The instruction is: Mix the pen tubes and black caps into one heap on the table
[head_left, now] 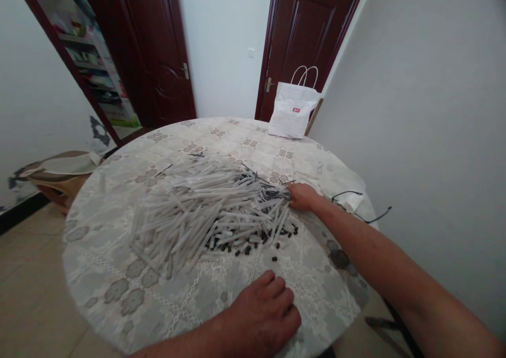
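A broad pile of whitish plastic tubes (197,194), like pen barrels, lies across the middle of the table. Thin dark sticks (272,192), like pen refills, poke out of its right side. My right hand (302,196) is stretched out to that edge, with its fingers closed around the ends of the dark sticks; the fingertips are partly hidden. Small black caps (247,250) lie scattered along the pile's near edge. Nearer to me, my left hand (263,313) rests on the tablecloth with its fingers curled in. Whatever may be inside that hand is hidden.
The round table wears a patterned cloth (134,300). At its far edge stands a white paper bag (294,110) with rope handles. Glasses (348,193) and white paper (358,202) lie beyond my right forearm. A wooden chair (63,173) stands at the left.
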`<state>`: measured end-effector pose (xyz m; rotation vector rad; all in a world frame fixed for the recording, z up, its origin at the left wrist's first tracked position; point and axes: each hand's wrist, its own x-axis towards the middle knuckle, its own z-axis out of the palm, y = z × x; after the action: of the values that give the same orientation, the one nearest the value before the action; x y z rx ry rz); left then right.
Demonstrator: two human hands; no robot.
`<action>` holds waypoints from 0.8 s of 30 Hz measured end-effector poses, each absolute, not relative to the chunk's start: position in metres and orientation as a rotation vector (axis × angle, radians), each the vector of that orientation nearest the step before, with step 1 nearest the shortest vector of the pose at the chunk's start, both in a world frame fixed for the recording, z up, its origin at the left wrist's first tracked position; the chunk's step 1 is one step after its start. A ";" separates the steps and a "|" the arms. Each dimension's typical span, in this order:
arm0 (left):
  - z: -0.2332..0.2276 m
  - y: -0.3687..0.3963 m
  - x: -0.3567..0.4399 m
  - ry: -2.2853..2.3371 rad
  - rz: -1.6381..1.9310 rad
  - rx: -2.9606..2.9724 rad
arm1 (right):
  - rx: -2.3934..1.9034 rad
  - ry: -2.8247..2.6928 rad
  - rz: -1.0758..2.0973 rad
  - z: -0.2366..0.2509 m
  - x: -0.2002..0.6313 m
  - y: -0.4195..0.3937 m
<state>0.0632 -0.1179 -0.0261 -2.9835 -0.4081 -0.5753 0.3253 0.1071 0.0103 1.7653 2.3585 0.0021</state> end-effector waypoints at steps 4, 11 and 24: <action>-0.023 -0.118 0.058 -0.260 -0.651 -2.988 | 1.827 2.343 0.009 0.014 0.328 0.101; -0.021 -0.125 0.036 -0.185 -0.596 -3.000 | 1.847 2.408 -0.024 0.033 0.330 0.094; -0.004 -0.097 -0.018 -0.853 -0.724 -2.694 | 1.896 2.662 -0.326 0.063 0.270 0.091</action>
<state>-0.0178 -0.0974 -0.0042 -2.6936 -0.8527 -0.7243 0.2702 0.0910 0.0631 1.8965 2.6619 -0.3263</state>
